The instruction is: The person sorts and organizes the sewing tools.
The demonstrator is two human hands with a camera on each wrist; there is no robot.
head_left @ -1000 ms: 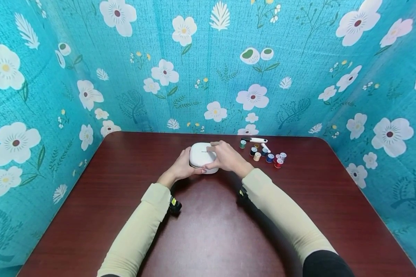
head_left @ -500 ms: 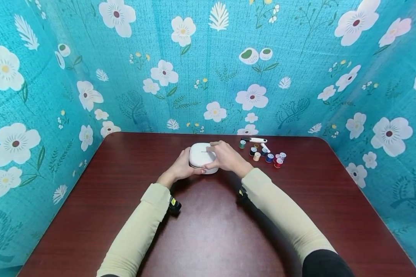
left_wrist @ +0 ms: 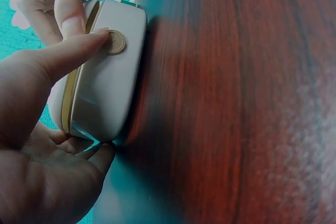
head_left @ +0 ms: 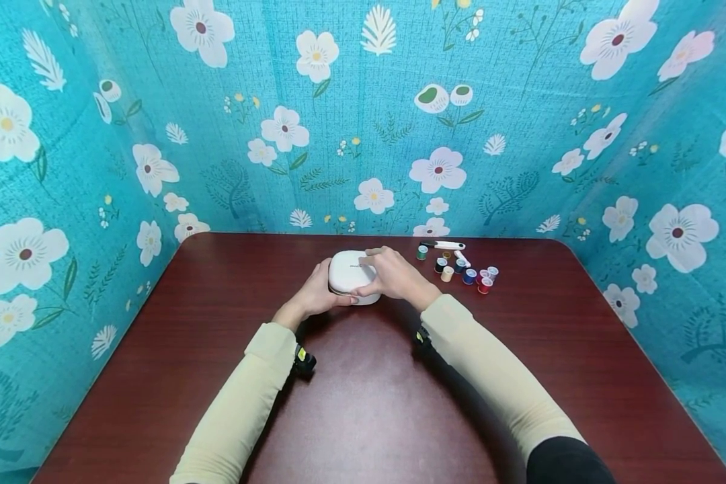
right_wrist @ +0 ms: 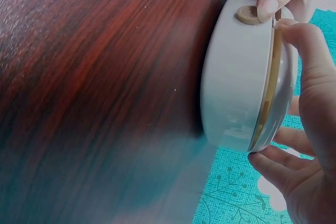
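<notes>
Head view: pale sleeves [head_left: 236, 396] nearest, then both hands curled around a white case [head_left: 343, 269], set between them on the table [head_left: 363, 403]. Left hand [head_left: 314, 292] grips its left side, thumb at round tan button [left_wrist: 115, 43]; right hand [head_left: 397, 274] holds lid [right_wrist: 286, 80], thumb by gold rim [right_wrist: 271, 83]. Lid seating: can't tell. Probably best: left braces base, right works lid evenly, fingertips clear of seam. Beyond right hand: thread spools [head_left: 469, 276], white-handled tool [head_left: 450, 246], then floral curtain [head_left: 333, 161].
</notes>
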